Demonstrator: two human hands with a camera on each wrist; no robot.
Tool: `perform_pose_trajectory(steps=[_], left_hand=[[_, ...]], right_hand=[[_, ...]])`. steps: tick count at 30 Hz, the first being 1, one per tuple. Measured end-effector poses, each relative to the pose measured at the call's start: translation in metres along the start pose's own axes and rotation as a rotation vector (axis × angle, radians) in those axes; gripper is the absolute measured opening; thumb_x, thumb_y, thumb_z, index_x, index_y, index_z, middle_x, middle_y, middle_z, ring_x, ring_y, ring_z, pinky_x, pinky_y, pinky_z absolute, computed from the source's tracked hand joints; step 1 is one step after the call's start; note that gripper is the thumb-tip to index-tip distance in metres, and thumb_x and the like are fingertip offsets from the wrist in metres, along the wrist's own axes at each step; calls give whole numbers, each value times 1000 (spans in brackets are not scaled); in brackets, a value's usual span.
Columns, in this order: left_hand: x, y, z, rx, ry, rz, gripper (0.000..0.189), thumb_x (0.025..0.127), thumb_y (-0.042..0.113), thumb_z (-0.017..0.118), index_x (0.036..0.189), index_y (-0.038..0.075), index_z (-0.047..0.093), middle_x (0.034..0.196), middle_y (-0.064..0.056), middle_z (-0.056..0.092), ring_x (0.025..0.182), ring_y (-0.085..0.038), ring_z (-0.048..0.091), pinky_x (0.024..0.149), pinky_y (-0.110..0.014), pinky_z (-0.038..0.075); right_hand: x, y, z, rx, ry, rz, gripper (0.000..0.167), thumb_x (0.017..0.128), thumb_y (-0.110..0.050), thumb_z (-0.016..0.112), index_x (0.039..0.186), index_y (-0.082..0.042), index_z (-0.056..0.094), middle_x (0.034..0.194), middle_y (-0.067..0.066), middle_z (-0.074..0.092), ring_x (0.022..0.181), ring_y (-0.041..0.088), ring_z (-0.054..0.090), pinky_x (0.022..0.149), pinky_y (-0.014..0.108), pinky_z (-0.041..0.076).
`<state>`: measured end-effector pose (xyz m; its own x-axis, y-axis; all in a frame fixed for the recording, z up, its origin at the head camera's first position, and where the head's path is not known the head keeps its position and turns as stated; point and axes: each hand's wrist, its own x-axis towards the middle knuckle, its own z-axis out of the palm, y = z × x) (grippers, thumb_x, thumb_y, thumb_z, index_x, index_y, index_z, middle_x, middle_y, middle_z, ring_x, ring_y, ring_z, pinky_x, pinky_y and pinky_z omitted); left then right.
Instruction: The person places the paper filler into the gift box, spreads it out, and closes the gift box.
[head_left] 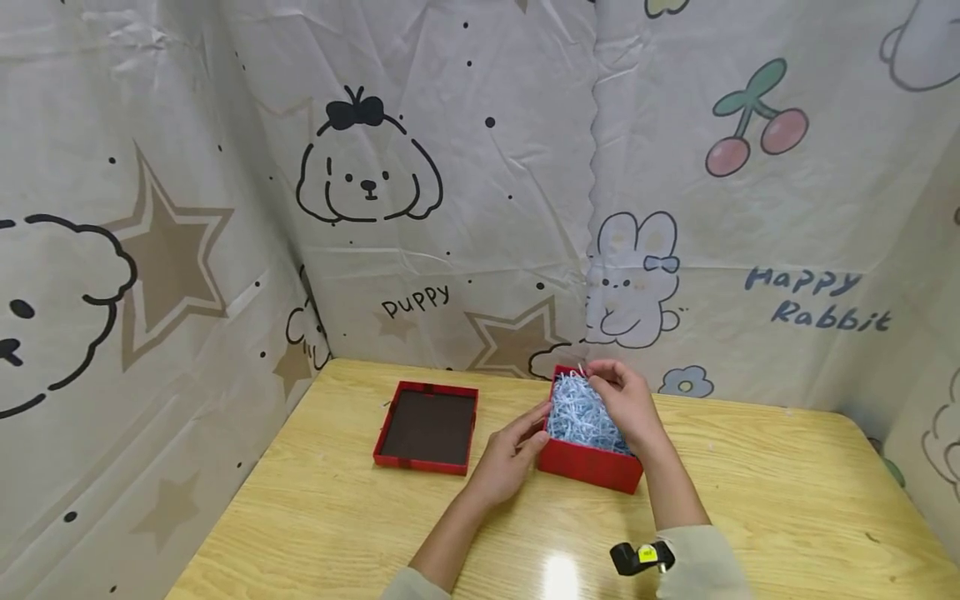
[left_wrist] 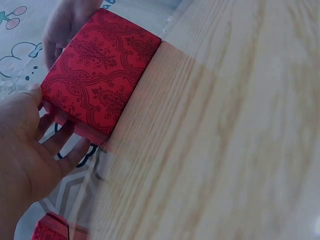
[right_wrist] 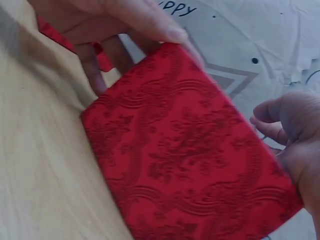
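Note:
A red box point(head_left: 592, 467) with a raised floral pattern sits on the table, filled with pale blue shredded paper point(head_left: 585, 414). My left hand point(head_left: 504, 462) rests against its left side, thumb by the near corner and fingers spread along the wall, as the left wrist view also shows. Over the far right part of the filling is my right hand point(head_left: 626, 408), its bent thumb and forefinger pinching at the shreds by the rim. Box wall hides the filling in both wrist views. Left of the box lies a shallow red lid point(head_left: 382, 433) with a dark inside facing up.
The wooden table point(head_left: 315, 517) ends at a printed cloth point(head_left: 465, 275) hung along the back and sides. A black strap device with a yellow label point(head_left: 643, 557) is by the right sleeve.

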<state>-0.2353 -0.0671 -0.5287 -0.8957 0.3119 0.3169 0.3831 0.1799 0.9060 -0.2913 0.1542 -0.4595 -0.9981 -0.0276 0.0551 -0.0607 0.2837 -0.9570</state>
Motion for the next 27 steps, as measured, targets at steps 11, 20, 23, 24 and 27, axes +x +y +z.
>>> perform_pose_trajectory(steps=[11, 20, 23, 24, 27], left_hand=[[3, 0, 4, 11, -24, -30, 50, 112, 25, 55, 161, 22, 48, 165, 6, 44, 143, -23, 54, 115, -40, 48], [6, 4, 1, 17, -41, -34, 50, 111, 24, 56, 161, 21, 48, 163, 3, 47, 141, -28, 57, 113, -43, 50], [5, 10, -8, 11, -54, -64, 50, 112, 26, 55, 162, 24, 46, 167, 3, 42, 142, -35, 55, 114, -49, 49], [4, 13, -14, 23, -55, -70, 50, 112, 27, 55, 162, 24, 46, 168, 2, 40, 142, -36, 54, 114, -51, 49], [0, 21, -42, 105, -56, -72, 50, 112, 31, 55, 161, 24, 46, 169, -1, 39, 144, -38, 52, 113, -53, 50]], right_hand=[[-3, 6, 5, -205, -208, 67, 29, 108, -9, 53, 132, 3, 65, 137, 25, 62, 120, 37, 56, 107, 54, 48], [-11, -9, 3, -347, -156, -34, 28, 107, -4, 50, 128, -1, 69, 133, 21, 66, 120, 39, 58, 106, 59, 50], [-17, -19, 5, -404, -138, -98, 30, 106, -5, 52, 130, -1, 70, 133, 21, 67, 122, 40, 61, 106, 60, 51], [-19, -21, 7, -416, -135, -115, 30, 106, -5, 53, 131, -1, 69, 134, 22, 68, 123, 41, 62, 106, 61, 51], [-27, -26, 12, -434, -131, -142, 33, 106, -8, 57, 137, -2, 66, 139, 22, 65, 130, 43, 59, 109, 63, 48]])
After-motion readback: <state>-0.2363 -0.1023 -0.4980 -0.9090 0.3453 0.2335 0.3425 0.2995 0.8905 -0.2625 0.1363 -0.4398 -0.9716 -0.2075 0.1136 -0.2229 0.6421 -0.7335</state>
